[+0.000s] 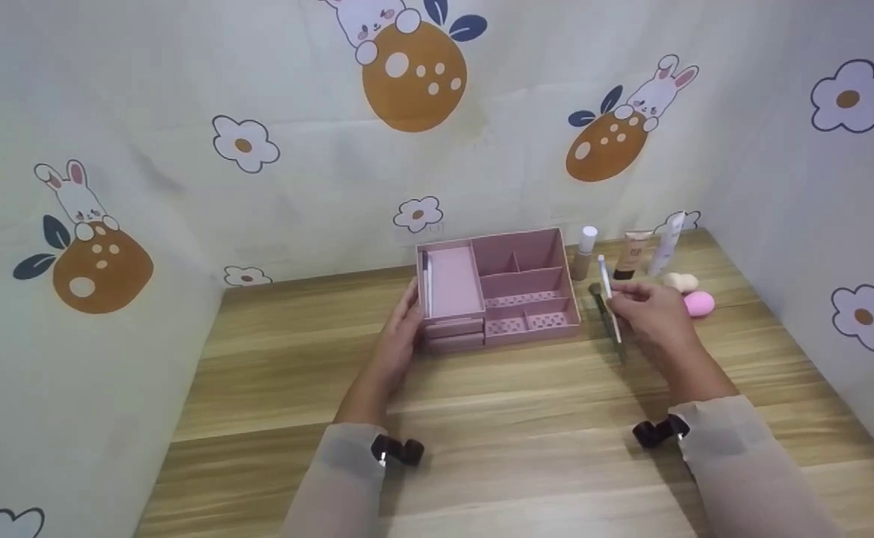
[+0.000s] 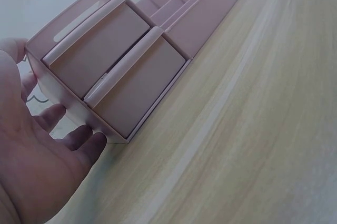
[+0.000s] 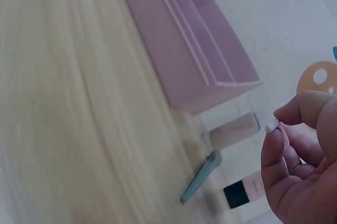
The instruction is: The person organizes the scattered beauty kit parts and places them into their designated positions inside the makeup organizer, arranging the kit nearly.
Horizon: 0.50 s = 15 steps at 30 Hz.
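A pink desktop organizer (image 1: 448, 280) with compartments and two front drawers stands on the table. My left hand (image 1: 405, 321) rests against its left side, fingers spread along the wall in the left wrist view. Between thumb and fingertips, my right hand (image 1: 650, 310) pinches a slim white stick (image 1: 615, 321), pen-like, held to the right of the organizer. Just left of the stick lies a green tool (image 1: 598, 299) with a slim handle, also seen in the right wrist view. A dark and a white slim stick (image 1: 428, 284) lie in the organizer's left top tray.
Behind my right hand stand a white-capped bottle (image 1: 586, 243), a black-capped tube (image 1: 633, 254) and a pale tube (image 1: 668, 243). A cream sponge (image 1: 681, 281) and a pink sponge (image 1: 699, 303) lie beside that hand. Patterned cloth walls (image 1: 317, 202) border the wooden table (image 1: 295, 359).
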### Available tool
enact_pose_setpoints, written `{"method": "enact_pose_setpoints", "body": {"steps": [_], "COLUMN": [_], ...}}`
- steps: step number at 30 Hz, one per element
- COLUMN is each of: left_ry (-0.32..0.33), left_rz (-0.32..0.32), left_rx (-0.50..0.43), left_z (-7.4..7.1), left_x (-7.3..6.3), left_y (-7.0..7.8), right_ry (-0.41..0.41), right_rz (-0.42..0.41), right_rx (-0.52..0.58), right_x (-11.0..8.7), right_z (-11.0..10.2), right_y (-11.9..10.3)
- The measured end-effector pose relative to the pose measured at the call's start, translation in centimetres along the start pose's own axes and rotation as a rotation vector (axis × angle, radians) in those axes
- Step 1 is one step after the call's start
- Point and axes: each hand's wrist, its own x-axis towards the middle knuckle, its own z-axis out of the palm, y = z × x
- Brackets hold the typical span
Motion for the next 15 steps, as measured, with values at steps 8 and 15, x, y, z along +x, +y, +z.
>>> {"method": "enact_pose_setpoints", "body": {"steps": [8,15], "left_ry": [-0.01,-0.01], "left_rz": [0.035,0.016], "left_rx": [-0.017,-0.028], "left_z": [0.1,0.1], "left_x": [0.2,0.2], "left_y": [0.0,0.0], "right_ry": [-0.023,-0.073], "right_rz": [-0.065,-0.073], "right_rx": [0.051,0.16], "right_x": [-0.7,-0.8], "right_z": [1.8,4.3], "right_y": [-2.6,-5.0]}}
